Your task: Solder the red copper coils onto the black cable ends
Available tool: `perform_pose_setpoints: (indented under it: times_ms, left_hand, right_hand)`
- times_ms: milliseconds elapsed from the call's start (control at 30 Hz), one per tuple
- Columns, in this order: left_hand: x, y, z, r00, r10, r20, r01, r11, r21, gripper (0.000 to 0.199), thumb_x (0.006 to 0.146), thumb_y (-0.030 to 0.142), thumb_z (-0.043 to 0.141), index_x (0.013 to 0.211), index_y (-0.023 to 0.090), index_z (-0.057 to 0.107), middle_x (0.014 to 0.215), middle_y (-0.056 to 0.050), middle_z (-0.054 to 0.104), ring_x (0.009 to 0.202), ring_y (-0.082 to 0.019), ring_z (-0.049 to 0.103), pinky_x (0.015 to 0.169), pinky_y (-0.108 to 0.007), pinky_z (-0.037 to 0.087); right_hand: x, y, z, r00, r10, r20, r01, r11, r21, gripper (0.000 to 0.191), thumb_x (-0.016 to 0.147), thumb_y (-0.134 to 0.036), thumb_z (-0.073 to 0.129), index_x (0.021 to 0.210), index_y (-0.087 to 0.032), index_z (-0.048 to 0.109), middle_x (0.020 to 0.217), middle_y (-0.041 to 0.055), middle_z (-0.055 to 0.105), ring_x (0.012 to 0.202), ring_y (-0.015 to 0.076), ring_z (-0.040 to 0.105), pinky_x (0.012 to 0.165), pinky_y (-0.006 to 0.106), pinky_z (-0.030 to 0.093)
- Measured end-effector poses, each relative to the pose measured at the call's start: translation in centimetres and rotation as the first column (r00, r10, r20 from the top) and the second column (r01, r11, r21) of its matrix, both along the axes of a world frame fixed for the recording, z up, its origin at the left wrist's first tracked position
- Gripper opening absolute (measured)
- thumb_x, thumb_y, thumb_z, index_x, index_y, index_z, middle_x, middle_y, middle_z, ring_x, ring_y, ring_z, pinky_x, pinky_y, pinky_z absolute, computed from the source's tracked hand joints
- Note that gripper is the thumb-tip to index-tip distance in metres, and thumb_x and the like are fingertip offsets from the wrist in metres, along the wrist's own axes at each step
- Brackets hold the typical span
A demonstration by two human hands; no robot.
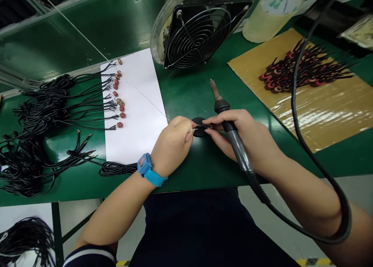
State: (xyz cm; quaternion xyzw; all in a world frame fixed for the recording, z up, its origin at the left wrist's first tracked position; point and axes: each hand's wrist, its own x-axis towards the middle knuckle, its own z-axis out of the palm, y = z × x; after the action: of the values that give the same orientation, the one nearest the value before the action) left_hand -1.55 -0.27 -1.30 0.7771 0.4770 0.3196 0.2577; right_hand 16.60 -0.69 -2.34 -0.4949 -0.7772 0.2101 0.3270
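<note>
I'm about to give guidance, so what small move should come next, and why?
Probably have the right hand release the small dark piece and turn the soldering iron toward it: the left hand also seems to pinch that piece, while the iron's tip points away from it.

Two hands (175,140), one soldering iron (237,146), one fan (201,37)

The right hand (255,138) partly covers the dark piece (203,126), whose details are too small to tell.
</note>
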Motion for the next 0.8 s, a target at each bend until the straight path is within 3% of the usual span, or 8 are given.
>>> perform_pose_setpoints:
  times_ms: [100,200,300,400,567,800]
  left_hand:
    - [0.0,-0.3,0.4,0.994,0.003,0.107,0.001,1.000,-0.030,0.039,0.082,0.005,0.050,0.058,0.020,0.023,0.086,-0.005,0.063,0.082,-0.013,0.060,0.071,-0.027,0.049]
    - [-0.2,-0.6,1.0,0.962,0.046,0.269,0.000,0.986,-0.170,0.041,0.082,0.008,0.053,0.057,0.020,0.022,0.087,-0.005,0.064,0.083,-0.013,0.062,0.072,-0.026,0.050]
    - [-0.4,-0.7,1.5,0.903,0.122,0.412,0.035,0.935,-0.353,0.042,0.082,0.012,0.056,0.057,0.020,0.023,0.087,-0.004,0.066,0.084,-0.014,0.063,0.073,-0.027,0.050]
    - [-0.6,-0.8,1.8,0.849,0.163,0.502,0.093,0.890,-0.446,0.042,0.081,0.016,0.058,0.057,0.019,0.024,0.089,-0.005,0.067,0.085,-0.014,0.064,0.073,-0.026,0.050]
    - [-0.8,-0.9,2.0,0.841,0.145,0.522,0.100,0.905,-0.413,0.042,0.082,0.017,0.058,0.056,0.019,0.024,0.089,-0.005,0.068,0.082,-0.014,0.064,0.072,-0.027,0.051]
    - [-0.8,-1.1,2.1,0.876,0.063,0.479,0.077,0.960,-0.269,0.044,0.082,0.014,0.057,0.054,0.019,0.023,0.085,-0.004,0.069,0.079,-0.014,0.065,0.071,-0.028,0.055]
  right_hand:
    - [0.2,0.2,0.8,0.991,0.005,-0.133,-0.017,0.996,-0.091,0.024,0.080,-0.029,0.059,0.100,-0.027,0.047,0.097,0.0015,0.063,0.079,0.0172,0.065,0.066,0.032,0.054]
    - [0.2,0.5,2.1,0.960,-0.011,-0.280,-0.038,0.985,-0.169,0.025,0.077,-0.027,0.063,0.098,-0.028,0.048,0.097,0.0016,0.063,0.086,0.0179,0.065,0.077,0.035,0.056]
    - [0.0,0.9,3.6,0.943,-0.001,-0.334,-0.058,0.985,-0.165,0.023,0.076,-0.025,0.063,0.094,-0.028,0.049,0.093,0.0019,0.062,0.084,0.0175,0.065,0.073,0.032,0.056]
    - [0.0,1.2,4.8,0.942,0.048,-0.332,-0.114,0.977,-0.182,0.022,0.077,-0.023,0.060,0.094,-0.028,0.047,0.088,0.0006,0.062,0.074,0.0144,0.065,0.065,0.028,0.056]
    - [0.0,1.8,5.7,0.939,0.141,-0.315,-0.231,0.935,-0.270,0.021,0.076,-0.024,0.060,0.092,-0.026,0.047,0.084,-0.0002,0.065,0.065,0.0124,0.064,0.054,0.023,0.053]
    - [-0.2,2.1,5.9,0.932,0.100,-0.349,-0.232,0.904,-0.358,0.025,0.073,-0.029,0.066,0.088,-0.024,0.046,0.072,-0.0017,0.064,0.054,0.0122,0.061,0.046,0.023,0.051]
